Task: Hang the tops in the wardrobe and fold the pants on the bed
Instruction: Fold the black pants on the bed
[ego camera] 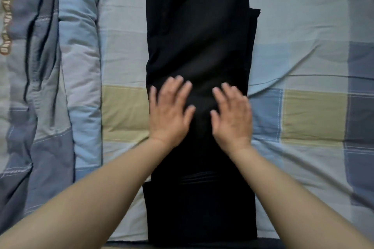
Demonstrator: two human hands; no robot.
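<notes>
Black pants [199, 32] lie lengthwise down the middle of the bed, one leg laid over the other, running from the near edge to beyond the top of the view. My left hand [171, 110] lies flat on the pants with straight, spread fingers, near their left edge. My right hand [232, 113] lies flat beside it, fingers also straight, near the right edge. Both palms press the cloth at about mid-length. No tops or wardrobe are in view.
The bed wears a checked sheet [299, 50] in pale blue, grey and olive. A rolled, bunched quilt [50, 79] in the same colours lies along the left side. A thin dark cable [303, 76] crosses the sheet at the right.
</notes>
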